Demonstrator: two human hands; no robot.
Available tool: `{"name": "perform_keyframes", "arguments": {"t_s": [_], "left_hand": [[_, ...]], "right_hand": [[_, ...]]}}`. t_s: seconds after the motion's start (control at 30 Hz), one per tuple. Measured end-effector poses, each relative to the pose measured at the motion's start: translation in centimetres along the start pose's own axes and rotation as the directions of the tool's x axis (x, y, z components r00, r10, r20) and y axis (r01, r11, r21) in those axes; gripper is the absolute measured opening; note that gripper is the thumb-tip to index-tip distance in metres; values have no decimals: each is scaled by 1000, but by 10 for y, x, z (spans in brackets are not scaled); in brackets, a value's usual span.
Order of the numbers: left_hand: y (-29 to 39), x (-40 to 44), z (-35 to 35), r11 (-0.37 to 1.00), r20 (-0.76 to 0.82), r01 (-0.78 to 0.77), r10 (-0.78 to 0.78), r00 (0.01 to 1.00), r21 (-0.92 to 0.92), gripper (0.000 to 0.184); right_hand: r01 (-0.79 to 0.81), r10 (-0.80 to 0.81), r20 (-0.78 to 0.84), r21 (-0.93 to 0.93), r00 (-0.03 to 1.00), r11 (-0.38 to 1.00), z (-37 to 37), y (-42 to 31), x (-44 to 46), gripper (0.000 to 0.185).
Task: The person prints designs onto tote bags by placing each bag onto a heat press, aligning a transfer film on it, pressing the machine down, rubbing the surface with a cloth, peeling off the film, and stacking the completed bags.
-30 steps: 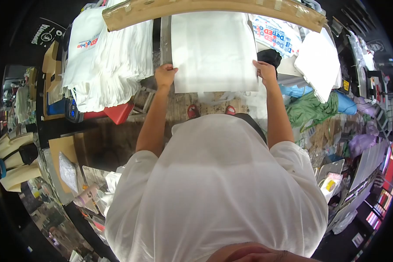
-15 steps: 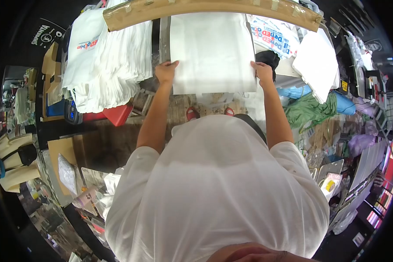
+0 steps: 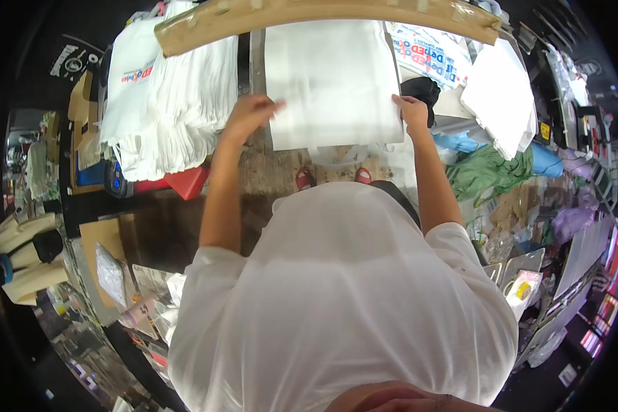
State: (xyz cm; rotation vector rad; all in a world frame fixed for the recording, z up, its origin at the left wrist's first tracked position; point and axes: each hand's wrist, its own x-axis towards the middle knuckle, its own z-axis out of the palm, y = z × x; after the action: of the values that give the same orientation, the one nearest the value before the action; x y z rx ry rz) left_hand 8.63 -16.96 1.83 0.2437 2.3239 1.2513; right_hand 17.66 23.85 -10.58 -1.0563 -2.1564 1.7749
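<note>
A blank white sheet, perhaps a flat bag, (image 3: 333, 86) lies over a board in front of me, its near edge hanging toward me. My right hand (image 3: 413, 113) pinches the sheet's right edge near its lower corner. On the other side, my left hand (image 3: 250, 115) is at the left edge, slightly blurred by motion; whether its fingers touch the sheet I cannot tell. A large pile of white bags (image 3: 178, 103) lies to the left, the top one with red and blue print. White bags with blue and red print (image 3: 429, 58) lie to the right.
A taped brown cardboard bar (image 3: 323, 12) crosses above the sheet's far end. White sheets (image 3: 499, 99) stand at the right, above green plastic (image 3: 491, 175). Beside the right hand is a black object (image 3: 421, 90). A red item (image 3: 187, 182) sits below the left pile.
My left hand has shifted left and its grip on the sheet's left edge looks loosened. My right hand has stayed at the right edge.
</note>
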Motion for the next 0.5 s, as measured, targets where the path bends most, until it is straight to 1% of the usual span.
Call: {"name": "perform_keyframes", "arguments": {"t_s": [0.03,0.07,0.1,0.13,0.17,0.2,0.27,0.3,0.33,0.37,0.4,0.43,0.47,0.5], "left_hand": [[56,-39,-24,998,408,-54,57,911,-21,39],[99,-67,-40,983,663,-122,185,725,-140,40],[148,-87,-61,881,787,-448,381,484,-152,45],[194,-101,-79,780,743,-570,537,398,-258,48],[224,-113,-89,647,681,-676,673,289,-353,51],[249,-122,-96,537,621,-767,747,239,-351,50],[289,-129,-103,398,540,-913,790,289,-94,46],[306,-128,-102,351,500,-935,802,326,48,44],[319,-121,-99,318,457,-927,807,374,197,42],[330,-112,-94,298,411,-893,807,425,337,40],[337,-103,-87,288,370,-851,805,463,439,38],[344,-92,-82,282,330,-807,804,494,519,37],[350,-83,-78,281,291,-761,803,520,585,35],[355,-75,-74,281,253,-719,804,538,636,33]], "right_hand": [[44,-45,-9,-44,999,998,0,4,-2,32],[36,-36,-15,-39,999,999,0,6,-2,32],[24,-24,-1,-7,1000,1000,1,5,-1,32],[16,-17,14,26,1000,1000,1,4,-1,31],[18,-18,10,31,1000,999,1,1,-1,31],[24,-24,10,25,1000,999,1,0,-4,31],[35,-35,4,23,999,999,0,-4,-9,30],[28,-28,0,-26,1000,999,-1,-7,-12,30],[20,-21,-3,-74,1000,997,0,-11,-13,30],[25,-25,-5,-73,1000,997,0,-13,-14,30],[77,-79,-12,-131,997,988,-1,-15,-17,30],[126,-132,-21,-189,991,974,-1,-17,-19,31],[68,-85,-62,-238,994,969,-1,-28,-26,34],[63,-83,-73,-238,994,969,-4,-26,-23,34]]}}
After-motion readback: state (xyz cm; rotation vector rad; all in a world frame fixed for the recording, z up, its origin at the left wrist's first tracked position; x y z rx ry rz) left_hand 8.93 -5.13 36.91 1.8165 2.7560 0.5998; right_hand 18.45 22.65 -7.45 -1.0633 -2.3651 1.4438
